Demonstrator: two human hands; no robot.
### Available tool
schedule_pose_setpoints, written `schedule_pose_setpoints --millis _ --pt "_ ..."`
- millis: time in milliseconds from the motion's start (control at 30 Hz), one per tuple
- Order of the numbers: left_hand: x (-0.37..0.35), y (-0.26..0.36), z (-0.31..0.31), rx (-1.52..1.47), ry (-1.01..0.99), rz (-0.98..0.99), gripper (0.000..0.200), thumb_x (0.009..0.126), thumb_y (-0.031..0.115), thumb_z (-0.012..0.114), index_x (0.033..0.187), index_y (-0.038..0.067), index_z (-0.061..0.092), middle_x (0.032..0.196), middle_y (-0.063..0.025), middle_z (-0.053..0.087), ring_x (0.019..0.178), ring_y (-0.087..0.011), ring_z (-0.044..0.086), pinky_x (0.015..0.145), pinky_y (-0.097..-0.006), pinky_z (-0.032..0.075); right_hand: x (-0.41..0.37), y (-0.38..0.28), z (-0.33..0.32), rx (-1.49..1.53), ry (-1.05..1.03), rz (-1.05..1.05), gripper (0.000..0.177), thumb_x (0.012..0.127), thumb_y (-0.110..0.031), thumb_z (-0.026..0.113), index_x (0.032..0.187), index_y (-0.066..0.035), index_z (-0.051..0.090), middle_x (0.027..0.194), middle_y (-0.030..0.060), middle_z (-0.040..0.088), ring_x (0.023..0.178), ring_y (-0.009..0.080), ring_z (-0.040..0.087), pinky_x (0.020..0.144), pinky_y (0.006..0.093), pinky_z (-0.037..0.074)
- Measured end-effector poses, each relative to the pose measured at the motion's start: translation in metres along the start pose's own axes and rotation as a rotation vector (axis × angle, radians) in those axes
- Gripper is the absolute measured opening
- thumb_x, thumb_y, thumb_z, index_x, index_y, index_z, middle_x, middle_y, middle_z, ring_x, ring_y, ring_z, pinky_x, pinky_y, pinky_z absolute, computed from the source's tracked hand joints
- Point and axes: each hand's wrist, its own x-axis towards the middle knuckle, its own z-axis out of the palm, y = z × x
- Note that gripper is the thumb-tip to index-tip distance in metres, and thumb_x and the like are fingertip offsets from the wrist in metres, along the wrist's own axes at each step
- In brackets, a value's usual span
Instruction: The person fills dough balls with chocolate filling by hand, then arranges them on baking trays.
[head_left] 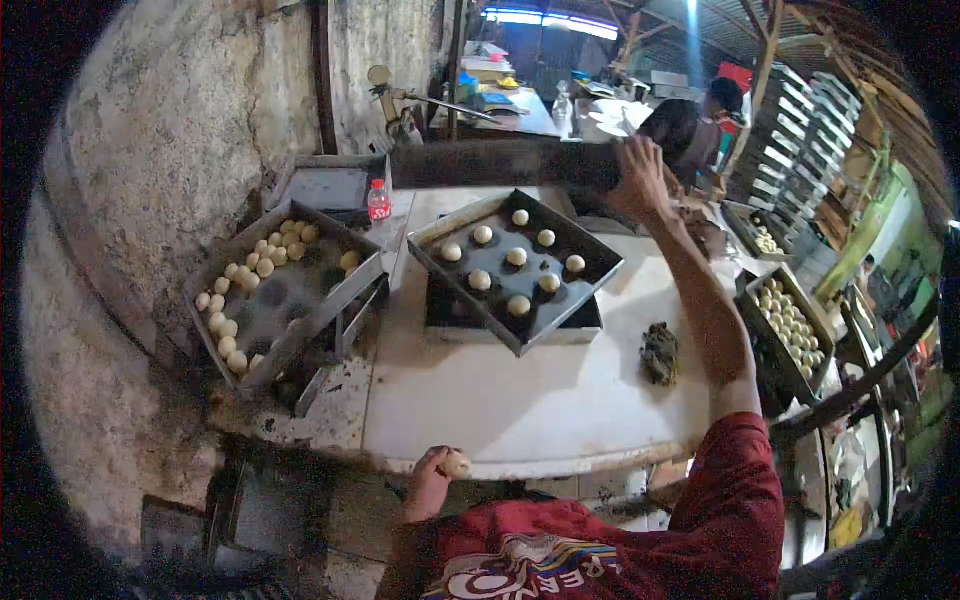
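My left hand [428, 488] is low at the table's near edge, its fingers wrapped round a pale dough ball [455, 465]. Stretched far forward over the back right of the table, my right hand [645, 185] has its fingers extended and apart, beside a dark surface; no held thing shows in it. Between the hands sits a square metal tray [430, 243], turned cornerwise on top of another tray [460, 328]. Several dough balls [516, 257] are spaced out in the upper tray. A dark, rough lump [660, 353] lies on the white tabletop [480, 400] below my right forearm.
At left, another tray [350, 285] holds several dough balls along its sides. A red-labelled bottle [379, 200] stands behind it. Trays of dough balls [790, 325] are at right. A person [705, 130] is at the back. Stacked metal trays [800, 135] rise behind at right.
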Motion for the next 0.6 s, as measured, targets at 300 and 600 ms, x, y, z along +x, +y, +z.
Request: schedule_pose_setpoints --millis 300,600 --pt "0.067 0.044 0.068 -0.942 -0.139 -0.29 0.023 0.084 0.02 0.053 0.097 0.0 0.051 0.096 -0.0106 0.056 0.087 -0.0212 0.055 0.079 -0.0336 0.045 -0.114 -0.034 0.091 0.273 -0.178 0.055 0.069 0.053 -0.026 0.077 0.11 -0.01 0.042 0.104 0.0111 0.044 0.1 0.0309 0.04 0.087 0.0456 0.029" --pt "0.082 0.021 0.074 -1.125 -0.275 -0.968 0.022 0.087 0.023 0.047 0.099 0.005 0.051 0.098 -0.0084 0.055 0.092 -0.0183 0.053 0.079 -0.0309 0.045 -0.187 -0.076 0.095 0.288 -0.38 0.274 0.056 0.058 -0.02 0.074 0.106 -0.011 0.046 0.102 0.0097 0.045 0.098 0.0302 0.04 0.084 0.044 0.03"
